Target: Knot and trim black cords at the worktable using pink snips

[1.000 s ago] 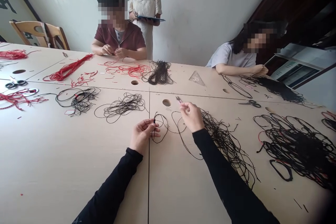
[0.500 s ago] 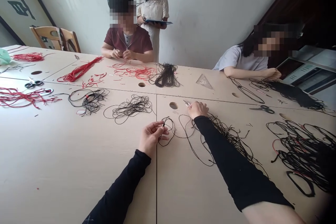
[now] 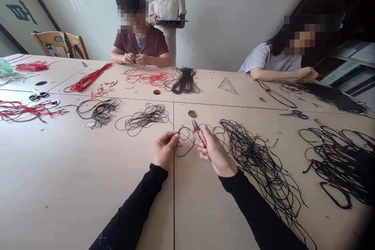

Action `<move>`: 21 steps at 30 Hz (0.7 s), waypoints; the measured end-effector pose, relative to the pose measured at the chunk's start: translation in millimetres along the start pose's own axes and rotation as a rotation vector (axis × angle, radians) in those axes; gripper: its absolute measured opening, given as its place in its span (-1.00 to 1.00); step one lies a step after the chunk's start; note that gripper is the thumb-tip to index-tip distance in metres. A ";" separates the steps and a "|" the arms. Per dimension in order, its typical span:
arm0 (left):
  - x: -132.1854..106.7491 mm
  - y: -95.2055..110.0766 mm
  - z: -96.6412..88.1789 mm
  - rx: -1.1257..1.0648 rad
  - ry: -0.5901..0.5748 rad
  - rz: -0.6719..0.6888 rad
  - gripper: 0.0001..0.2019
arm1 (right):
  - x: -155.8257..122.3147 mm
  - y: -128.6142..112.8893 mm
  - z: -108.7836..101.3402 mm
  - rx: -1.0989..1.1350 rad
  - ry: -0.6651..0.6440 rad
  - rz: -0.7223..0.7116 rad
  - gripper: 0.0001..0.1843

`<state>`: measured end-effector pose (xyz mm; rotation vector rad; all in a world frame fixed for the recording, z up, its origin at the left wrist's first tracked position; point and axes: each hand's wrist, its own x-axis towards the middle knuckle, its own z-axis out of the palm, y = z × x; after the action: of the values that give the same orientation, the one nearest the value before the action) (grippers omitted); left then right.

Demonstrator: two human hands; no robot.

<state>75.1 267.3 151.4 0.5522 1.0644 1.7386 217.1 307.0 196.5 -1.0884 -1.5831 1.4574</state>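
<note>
On the table (image 3: 88, 172), left hand (image 3: 165, 150) pinches black cord (image 3: 183, 156); right hand (image 3: 213, 152) holds snips (image 3: 199, 133) (pink).

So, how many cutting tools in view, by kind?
Scissors and a second pair, lying on the table: 2
Thread snips, held in the right hand: 1
Total: 3

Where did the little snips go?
In the head view, the snips are in the right hand, tips pointing up, just beside the black cord loop held by the left hand.
</note>
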 end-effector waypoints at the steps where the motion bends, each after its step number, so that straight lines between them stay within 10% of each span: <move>1: 0.4 -0.2 0.0 -0.001 0.005 0.006 -0.70 | -7.8 -0.1 6.5 0.080 -0.066 0.073 -0.48; 9: -0.9 1.2 3.4 0.023 -0.010 0.020 -0.70 | -16.0 17.8 24.3 0.223 -0.130 0.343 -0.45; 21: -4.8 0.9 7.0 0.202 0.000 -0.004 -0.68 | -15.4 29.4 32.0 0.287 -0.064 0.357 -0.46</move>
<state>82.0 265.7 156.2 0.6746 1.2488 1.6371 197.2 280.6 164.4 -1.2014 -1.2106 1.9048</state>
